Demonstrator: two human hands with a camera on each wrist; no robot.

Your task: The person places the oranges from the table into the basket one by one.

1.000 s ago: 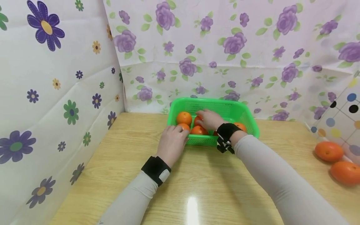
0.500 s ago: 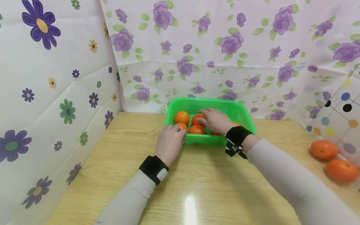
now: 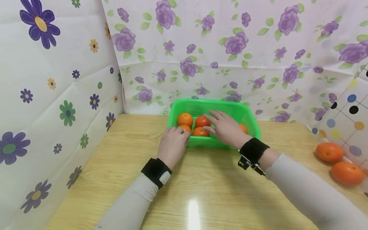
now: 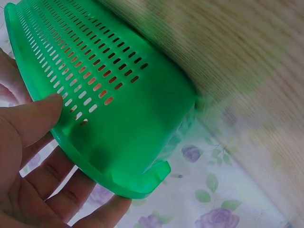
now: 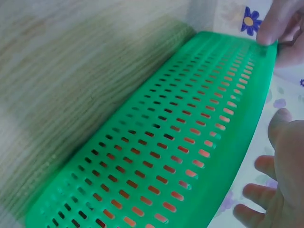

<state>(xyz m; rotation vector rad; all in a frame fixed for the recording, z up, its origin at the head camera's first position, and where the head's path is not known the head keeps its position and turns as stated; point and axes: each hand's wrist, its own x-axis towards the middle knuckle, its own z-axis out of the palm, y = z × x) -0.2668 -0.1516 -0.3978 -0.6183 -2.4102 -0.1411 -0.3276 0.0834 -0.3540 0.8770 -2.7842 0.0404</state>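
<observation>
"Basket [image 3: 212, 142], green, on the table [image 3: 161, 204] by the flowered sheet [image 3: 230, 80]. The head view looks right into it. Does the left hand [image 3: 173, 145] have hold of it?"

"It does. The head view gives only the back of that hand; the left wrist view shows the thumb [image 4: 40, 116] against the outer wall and fingers [image 4: 54, 173] over at the rim. It's pinching the near left corner."

"And the right hand [image 3: 228, 129]?"

"Loose, fingers spread, holding nothing. The right wrist view shows sheet between it and the rim. From the head it overlaps the red fruit [image 3: 200, 122]; whether a fingertip touches, I can't tell."

"What's hidden?"

"That hand covers part of the inside, so I can't count the other fruits [image 3: 185, 119]. The wrist views give just orange flecks through the slots. Two loose fruits [image 3: 329, 152] lie well apart, rightward; something orange [image 3: 366, 172] beside them is cut off."
</observation>
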